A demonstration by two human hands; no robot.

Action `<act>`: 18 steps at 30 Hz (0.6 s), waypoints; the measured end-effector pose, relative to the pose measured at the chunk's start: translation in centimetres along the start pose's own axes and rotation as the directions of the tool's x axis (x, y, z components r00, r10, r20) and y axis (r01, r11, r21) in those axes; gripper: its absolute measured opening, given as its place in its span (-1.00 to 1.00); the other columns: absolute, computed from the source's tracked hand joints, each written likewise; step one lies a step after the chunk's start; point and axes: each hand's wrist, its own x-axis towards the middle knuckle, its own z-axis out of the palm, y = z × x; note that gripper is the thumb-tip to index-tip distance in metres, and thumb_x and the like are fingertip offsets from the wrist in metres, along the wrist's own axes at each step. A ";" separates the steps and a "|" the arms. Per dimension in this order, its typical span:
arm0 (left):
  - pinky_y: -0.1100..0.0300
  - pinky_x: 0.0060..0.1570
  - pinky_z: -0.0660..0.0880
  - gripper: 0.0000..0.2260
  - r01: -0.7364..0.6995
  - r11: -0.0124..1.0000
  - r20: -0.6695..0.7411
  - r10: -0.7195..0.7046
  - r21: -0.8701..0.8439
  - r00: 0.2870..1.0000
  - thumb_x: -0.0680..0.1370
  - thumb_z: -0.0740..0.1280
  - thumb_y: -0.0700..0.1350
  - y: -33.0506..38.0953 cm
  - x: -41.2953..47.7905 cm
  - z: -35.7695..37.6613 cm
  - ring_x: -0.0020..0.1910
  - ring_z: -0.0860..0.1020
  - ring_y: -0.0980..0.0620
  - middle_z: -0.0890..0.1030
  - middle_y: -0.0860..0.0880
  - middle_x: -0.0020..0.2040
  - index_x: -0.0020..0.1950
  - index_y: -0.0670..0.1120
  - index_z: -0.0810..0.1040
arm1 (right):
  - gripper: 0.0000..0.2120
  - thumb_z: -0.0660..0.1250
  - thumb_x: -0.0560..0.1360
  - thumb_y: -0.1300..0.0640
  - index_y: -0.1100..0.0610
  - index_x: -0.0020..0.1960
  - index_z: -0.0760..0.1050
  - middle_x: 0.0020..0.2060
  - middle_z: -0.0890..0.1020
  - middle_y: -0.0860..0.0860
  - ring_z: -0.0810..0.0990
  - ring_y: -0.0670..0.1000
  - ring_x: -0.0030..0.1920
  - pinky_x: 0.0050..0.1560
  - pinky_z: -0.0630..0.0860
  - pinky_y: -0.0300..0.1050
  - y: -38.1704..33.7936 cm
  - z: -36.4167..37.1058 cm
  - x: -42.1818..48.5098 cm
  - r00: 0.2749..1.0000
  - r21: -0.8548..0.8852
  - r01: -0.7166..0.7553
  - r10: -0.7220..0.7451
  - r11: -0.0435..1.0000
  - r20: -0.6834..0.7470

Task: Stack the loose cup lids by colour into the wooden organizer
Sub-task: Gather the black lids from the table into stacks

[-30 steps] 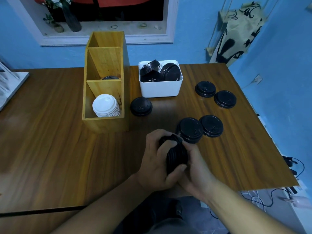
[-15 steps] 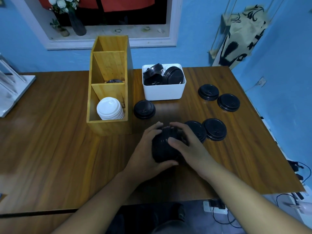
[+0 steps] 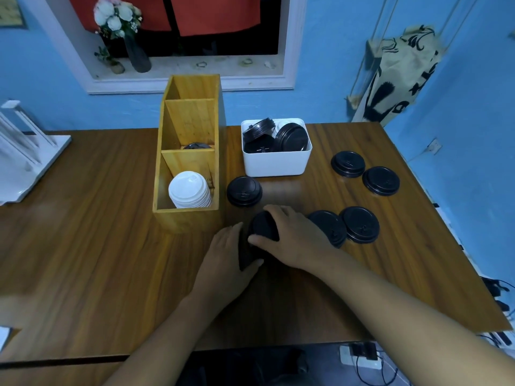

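A stack of black lids (image 3: 262, 229) lies on its side between my two hands, just in front of the wooden organizer (image 3: 189, 218). My left hand (image 3: 225, 254) grips its near end and my right hand (image 3: 292, 240) covers its top. A stack of white lids (image 3: 189, 190) fills the organizer's front compartment; a black lid (image 3: 196, 146) shows in the middle one. Loose black lids lie on the table: one (image 3: 244, 190) beside the organizer, two (image 3: 359, 224) right of my right hand, two more (image 3: 348, 163) farther back.
A white tub (image 3: 276, 165) holding several black lids stands behind the loose ones, right of the organizer. A white rack (image 3: 25, 160) sits at the table's left edge. The table's right edge (image 3: 446, 218) drops off beside cables on the floor.
Both hands carried the stack of black lids away from my body, forward and left toward the organizer's front. My right hand shifted onto the top of the stack.
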 end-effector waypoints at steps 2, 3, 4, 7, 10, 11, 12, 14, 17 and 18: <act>0.20 0.53 0.07 -0.30 -0.050 0.990 0.002 0.050 0.131 0.999 0.59 0.37 0.24 -0.8 -0.3 0.2 0.57 0.30 -0.02 0.41 -0.06 0.56 0.60 -0.12 0.31 | -0.45 0.15 0.61 -0.30 -0.02 0.47 0.33 0.39 0.48 0.00 0.47 0.03 0.35 0.21 0.45 -0.06 -0.2 -1.9 0.7 0.998 0.149 0.048 -0.041 0.988 -0.050; 0.17 0.55 0.06 -0.32 -0.068 0.980 0.003 0.069 0.188 0.998 0.61 0.31 0.27 -1.0 -0.5 0.3 0.57 0.30 -0.03 0.41 -0.06 0.57 0.59 -0.12 0.34 | -0.57 0.14 0.65 -0.19 0.00 0.42 0.41 0.32 0.54 0.00 0.50 0.02 0.30 0.18 0.46 -0.07 -0.2 -2.8 1.6 0.993 0.177 0.090 -0.074 0.980 -0.095; 0.14 0.56 0.06 -0.34 -0.081 0.969 0.003 0.082 0.235 0.997 0.63 0.25 0.29 -1.2 -0.7 0.4 0.58 0.30 -0.04 0.40 -0.06 0.58 0.58 -0.12 0.37 | -0.65 0.14 0.68 -0.09 0.01 0.40 0.45 0.28 0.57 0.00 0.52 0.02 0.27 0.18 0.48 -0.04 -0.1 -3.4 2.8 0.985 0.147 0.132 -0.113 0.980 -0.131; 0.07 0.59 0.09 -0.37 -0.086 0.951 0.016 0.085 0.296 0.996 0.65 0.15 0.31 -1.3 -1.0 0.7 0.60 0.28 -0.06 0.37 -0.06 0.60 0.56 -0.10 0.42 | -0.60 0.16 0.66 0.20 0.01 0.46 0.43 0.39 0.50 0.01 0.48 0.08 0.33 0.28 0.47 0.08 -0.1 -4.1 7.3 0.972 -0.053 0.227 -0.230 0.972 -0.040; 0.07 0.59 0.08 -0.37 -0.072 0.950 0.004 0.074 0.304 0.997 0.65 0.15 0.30 -1.4 -1.2 0.7 0.61 0.27 -0.06 0.37 -0.06 0.60 0.56 -0.08 0.42 | -0.43 0.22 0.57 0.32 -0.01 0.53 0.35 0.51 0.39 0.01 0.39 0.11 0.45 0.37 0.42 0.11 -1.5 -4.1 11.4 0.942 -0.236 0.320 -0.281 0.918 0.184; 0.08 0.59 0.08 -0.37 -0.068 0.950 0.003 0.070 0.304 0.998 0.65 0.15 0.30 -1.4 -1.2 0.7 0.61 0.27 -0.06 0.37 -0.05 0.60 0.57 -0.08 0.41 | -0.39 0.25 0.56 0.31 -0.04 0.56 0.30 0.54 0.34 0.00 0.36 0.11 0.48 0.39 0.41 0.10 -1.9 -3.9 12.5 0.932 -0.298 0.335 -0.268 0.894 0.245; 0.08 0.59 0.08 -0.37 -0.063 0.951 0.007 0.064 0.304 0.998 0.65 0.14 0.31 -1.4 -1.1 0.7 0.61 0.26 -0.06 0.36 -0.05 0.61 0.58 -0.08 0.40 | -0.36 0.28 0.55 0.28 -0.05 0.57 0.27 0.56 0.31 -0.01 0.36 0.11 0.48 0.39 0.42 0.09 -2.3 -3.8 13.5 0.922 -0.349 0.348 -0.249 0.870 0.297; 0.06 0.61 0.14 -0.37 -0.054 0.951 0.006 0.055 0.306 0.998 0.65 0.15 0.31 -1.4 -1.2 0.8 0.60 0.27 -0.06 0.37 -0.04 0.60 0.58 -0.08 0.41 | -0.45 0.34 0.55 0.17 -0.02 0.52 0.35 0.44 0.46 0.05 0.49 0.12 0.34 0.26 0.51 0.04 -2.9 -3.7 14.7 0.904 -0.401 0.366 -0.217 0.840 0.369; 0.01 0.56 0.30 -0.39 -0.055 0.945 -0.014 0.063 0.322 0.998 0.64 0.20 0.29 -1.3 -1.3 0.8 0.56 0.34 -0.07 0.45 -0.06 0.54 0.52 -0.10 0.48 | -0.83 0.36 0.57 -0.02 0.08 0.00 0.48 -0.05 0.57 0.05 0.56 0.05 -0.08 -0.16 0.46 -0.11 -2.7 -3.7 15.1 0.887 -0.414 0.358 -0.166 0.837 0.430; 0.02 0.54 0.33 -0.41 -0.046 0.944 -0.028 0.058 0.326 0.998 0.63 0.23 0.27 -1.2 -1.4 0.9 0.54 0.37 -0.08 0.48 -0.06 0.52 0.49 -0.11 0.51 | -0.79 0.33 0.58 -0.06 0.06 -0.09 0.44 -0.10 0.56 0.06 0.56 0.06 -0.11 -0.20 0.44 -0.12 -2.4 -3.8 15.1 0.885 -0.399 0.355 -0.167 0.845 0.434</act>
